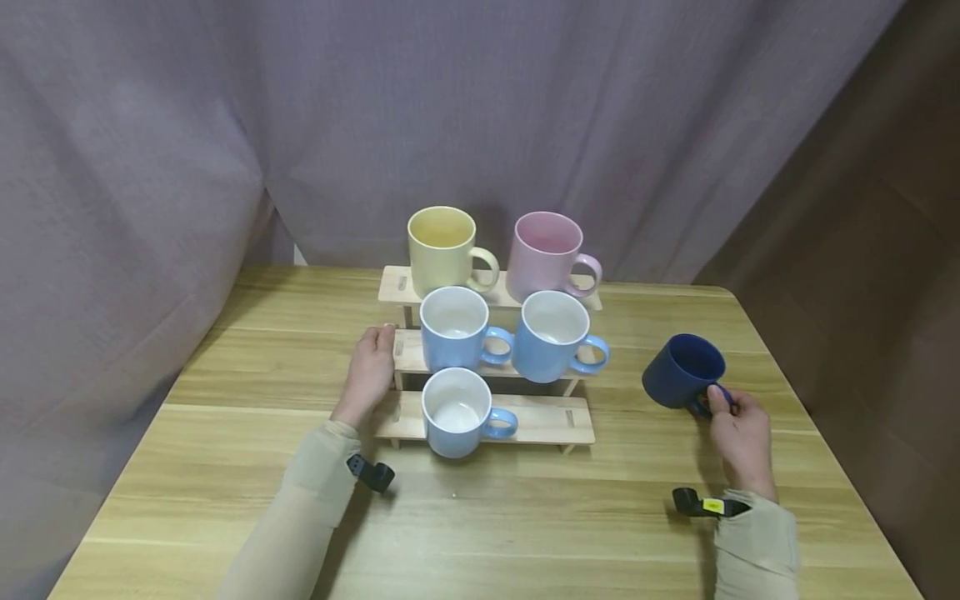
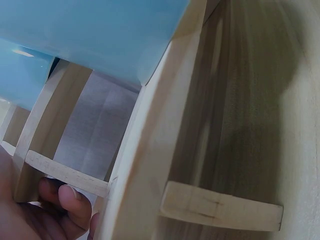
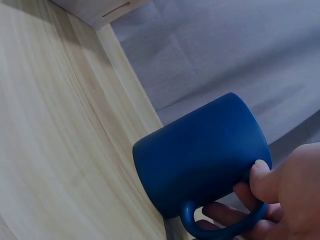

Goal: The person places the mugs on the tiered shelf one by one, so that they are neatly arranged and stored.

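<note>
My right hand [image 1: 742, 437] pinches a dark blue mug [image 1: 666, 377] by its handle, at the right of the table. In the right wrist view the thumb lies at the mug's rim and the fingers curl about the handle. My left hand [image 1: 367, 379] grips the left end of the middle step of a three-step wooden rack [image 1: 543, 422]; its fingers [image 2: 76, 206] curl around the side strut in the left wrist view. Light blue mugs with white insides stand on the rack: one on the bottom step [image 1: 452, 440], two on the middle step [image 1: 447, 350].
A yellow mug [image 1: 437, 268] and a pink mug [image 1: 534, 271] share the top step, handles pointing right. Behind the wooden table [image 1: 480, 533] hangs a grey-purple curtain [image 1: 420, 108], which also runs down both sides.
</note>
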`<action>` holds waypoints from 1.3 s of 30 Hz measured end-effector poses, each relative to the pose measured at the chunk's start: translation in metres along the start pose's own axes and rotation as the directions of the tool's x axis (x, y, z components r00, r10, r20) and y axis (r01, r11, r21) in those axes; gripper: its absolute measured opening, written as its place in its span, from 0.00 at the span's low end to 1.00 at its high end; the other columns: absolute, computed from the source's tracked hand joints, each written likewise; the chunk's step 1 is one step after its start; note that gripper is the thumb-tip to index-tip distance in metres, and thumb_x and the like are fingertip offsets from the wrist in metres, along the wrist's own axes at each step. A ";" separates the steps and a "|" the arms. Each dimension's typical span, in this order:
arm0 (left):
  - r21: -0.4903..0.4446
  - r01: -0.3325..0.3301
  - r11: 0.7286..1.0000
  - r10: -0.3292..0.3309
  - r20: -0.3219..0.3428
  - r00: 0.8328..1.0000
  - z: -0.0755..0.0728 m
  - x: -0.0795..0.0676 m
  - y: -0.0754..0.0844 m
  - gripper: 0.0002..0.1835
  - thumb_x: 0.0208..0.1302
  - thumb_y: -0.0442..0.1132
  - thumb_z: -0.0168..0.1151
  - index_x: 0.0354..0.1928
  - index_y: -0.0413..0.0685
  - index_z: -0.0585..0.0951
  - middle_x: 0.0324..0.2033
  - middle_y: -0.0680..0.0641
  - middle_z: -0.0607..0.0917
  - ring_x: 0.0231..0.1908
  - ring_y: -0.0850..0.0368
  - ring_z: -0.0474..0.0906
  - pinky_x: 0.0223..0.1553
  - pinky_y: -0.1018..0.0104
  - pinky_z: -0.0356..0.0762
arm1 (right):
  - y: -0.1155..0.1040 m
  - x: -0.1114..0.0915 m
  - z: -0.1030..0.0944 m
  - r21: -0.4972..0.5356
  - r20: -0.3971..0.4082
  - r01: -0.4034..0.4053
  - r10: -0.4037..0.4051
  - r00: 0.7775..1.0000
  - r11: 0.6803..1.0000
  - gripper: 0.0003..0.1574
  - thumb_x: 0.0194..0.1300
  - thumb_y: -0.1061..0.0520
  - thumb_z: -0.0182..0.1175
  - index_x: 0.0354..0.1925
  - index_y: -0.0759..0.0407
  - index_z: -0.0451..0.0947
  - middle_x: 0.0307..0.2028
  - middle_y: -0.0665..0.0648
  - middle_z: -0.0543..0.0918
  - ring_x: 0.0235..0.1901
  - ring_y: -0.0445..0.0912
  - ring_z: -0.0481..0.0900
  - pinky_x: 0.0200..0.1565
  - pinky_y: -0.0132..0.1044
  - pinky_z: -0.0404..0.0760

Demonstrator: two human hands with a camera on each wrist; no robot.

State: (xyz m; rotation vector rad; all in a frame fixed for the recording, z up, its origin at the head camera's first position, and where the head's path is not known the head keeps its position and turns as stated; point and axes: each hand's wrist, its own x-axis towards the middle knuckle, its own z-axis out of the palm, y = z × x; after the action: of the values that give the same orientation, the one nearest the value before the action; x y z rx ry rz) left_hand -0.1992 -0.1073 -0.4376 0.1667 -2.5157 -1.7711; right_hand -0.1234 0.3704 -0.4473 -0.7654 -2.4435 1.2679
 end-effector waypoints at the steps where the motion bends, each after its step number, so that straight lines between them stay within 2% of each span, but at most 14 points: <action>1: -0.003 0.002 1.000 -0.002 0.001 1.000 0.000 0.000 0.000 0.23 0.78 0.51 0.37 0.49 0.37 0.73 0.32 0.41 0.74 0.26 0.50 0.72 0.28 0.59 0.74 | 0.000 -0.001 0.000 -0.005 -0.001 0.005 -0.005 1.000 1.000 0.34 0.75 0.44 0.44 0.56 0.76 0.68 0.50 0.70 0.73 0.44 0.53 0.68 0.38 0.31 0.66; 8: -0.003 0.013 1.000 -0.013 -0.005 1.000 -0.001 -0.002 0.002 0.24 0.78 0.52 0.37 0.49 0.37 0.73 0.32 0.42 0.74 0.29 0.51 0.72 0.30 0.60 0.73 | -0.001 -0.005 -0.001 -0.049 -0.018 0.041 -0.042 0.999 0.998 0.32 0.75 0.44 0.46 0.50 0.76 0.70 0.45 0.71 0.74 0.41 0.55 0.69 0.37 0.35 0.66; 18: 0.008 0.006 1.000 -0.006 -0.001 1.000 -0.002 -0.002 0.004 0.25 0.78 0.53 0.36 0.49 0.36 0.73 0.31 0.42 0.74 0.28 0.50 0.72 0.30 0.59 0.73 | -0.002 -0.008 0.000 -0.043 -0.045 0.022 -0.024 0.999 0.999 0.32 0.74 0.43 0.47 0.47 0.74 0.71 0.43 0.70 0.75 0.40 0.53 0.69 0.37 0.33 0.66; 23: 0.008 0.007 1.000 -0.007 -0.001 1.000 -0.002 -0.002 0.004 0.25 0.78 0.52 0.37 0.50 0.36 0.73 0.32 0.42 0.74 0.29 0.50 0.72 0.31 0.59 0.73 | -0.001 -0.010 0.000 -0.004 -0.062 0.011 -0.011 0.998 1.000 0.29 0.73 0.44 0.49 0.43 0.72 0.72 0.35 0.60 0.75 0.36 0.48 0.68 0.35 0.31 0.66; 27: 0.007 0.005 1.000 -0.005 0.001 1.000 -0.001 -0.002 0.003 0.25 0.78 0.53 0.37 0.50 0.36 0.73 0.32 0.41 0.74 0.32 0.48 0.73 0.33 0.58 0.72 | 0.000 -0.013 -0.001 -0.002 -0.076 -0.004 0.004 0.997 1.000 0.28 0.73 0.44 0.50 0.44 0.71 0.74 0.31 0.51 0.75 0.34 0.43 0.68 0.34 0.28 0.67; 33: 0.003 0.014 1.000 -0.014 0.003 1.000 0.000 -0.002 0.001 0.25 0.78 0.53 0.37 0.51 0.37 0.73 0.35 0.40 0.75 0.37 0.46 0.73 0.39 0.55 0.73 | -0.003 -0.022 -0.005 -0.027 -0.082 -0.006 0.004 0.997 1.000 0.29 0.72 0.44 0.50 0.47 0.71 0.76 0.32 0.53 0.77 0.34 0.43 0.70 0.33 0.28 0.67; 36: 0.001 0.017 1.000 -0.017 0.003 1.000 0.000 -0.001 0.000 0.26 0.78 0.54 0.37 0.51 0.37 0.73 0.35 0.39 0.75 0.37 0.45 0.73 0.40 0.55 0.73 | -0.007 -0.028 -0.007 0.016 -0.085 -0.011 0.013 0.996 1.000 0.28 0.72 0.45 0.52 0.48 0.71 0.76 0.30 0.48 0.77 0.33 0.40 0.70 0.32 0.26 0.68; 39: -0.004 0.014 1.000 -0.014 0.005 1.000 -0.001 -0.001 0.001 0.25 0.78 0.53 0.37 0.50 0.37 0.73 0.34 0.40 0.74 0.34 0.47 0.73 0.37 0.56 0.73 | -0.013 -0.036 -0.010 0.071 -0.089 -0.021 0.028 0.996 0.997 0.25 0.72 0.47 0.53 0.46 0.70 0.76 0.27 0.42 0.76 0.32 0.38 0.70 0.31 0.24 0.69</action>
State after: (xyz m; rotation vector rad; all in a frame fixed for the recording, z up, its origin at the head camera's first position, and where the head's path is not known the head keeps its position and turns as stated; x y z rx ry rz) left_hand -0.1981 -0.1075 -0.4367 0.1800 -2.5206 -1.7836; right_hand -0.0932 0.3500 -0.4313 -0.8177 -2.3130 1.2923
